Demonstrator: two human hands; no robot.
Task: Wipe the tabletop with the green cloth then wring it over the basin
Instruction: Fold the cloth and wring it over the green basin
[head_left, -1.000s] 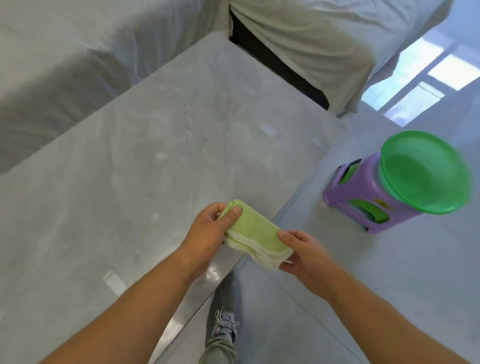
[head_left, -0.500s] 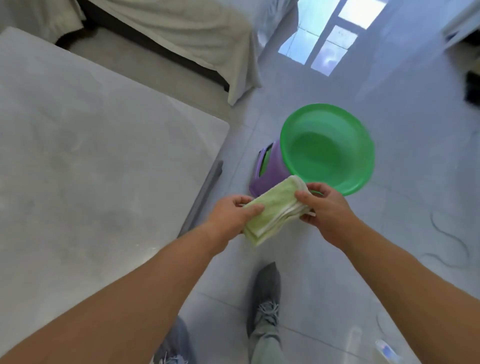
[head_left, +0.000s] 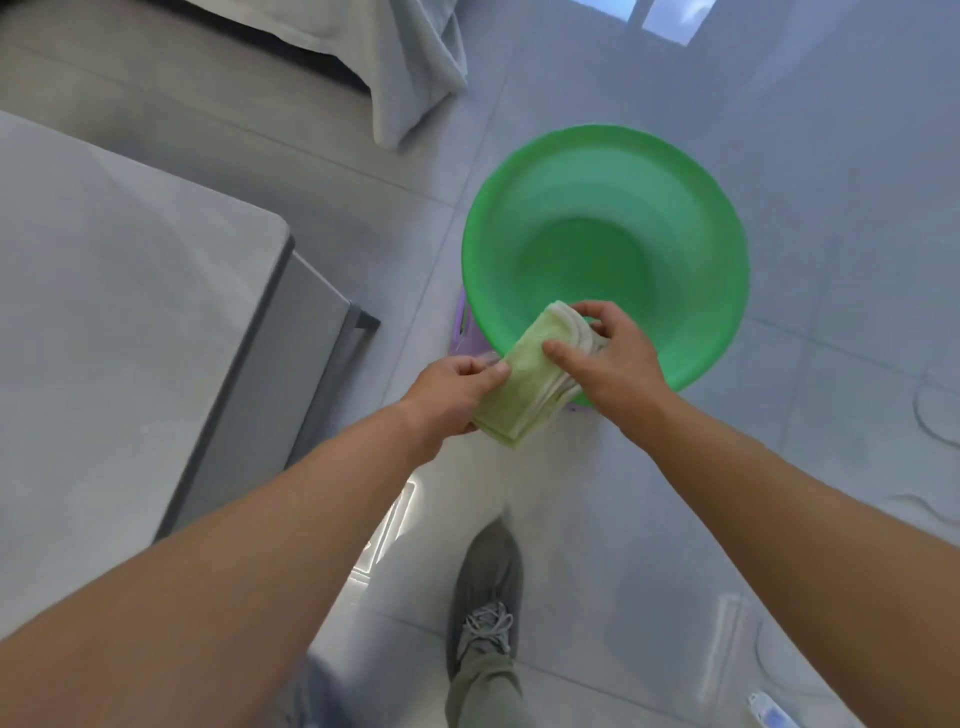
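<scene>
Green cloth (head_left: 524, 384) over basin (head_left: 691, 218), grey tabletop (head_left: 114, 291) left, tiled floor (head_left: 857, 156)

Bright, even daylight with a bluish cast. Window reflection glares on the glossy floor (head_left: 665, 23) at top, second hot patch lower centre. Shadows soft. Slight motion blur on basin (head_left: 691, 218) rim and tabletop (head_left: 104, 291). Wide-angle stretch at edges.

Left hand (head_left: 451, 396) and right hand (head_left: 613, 358) grip folded green cloth (head_left: 524, 382) over basin (head_left: 691, 218)
</scene>
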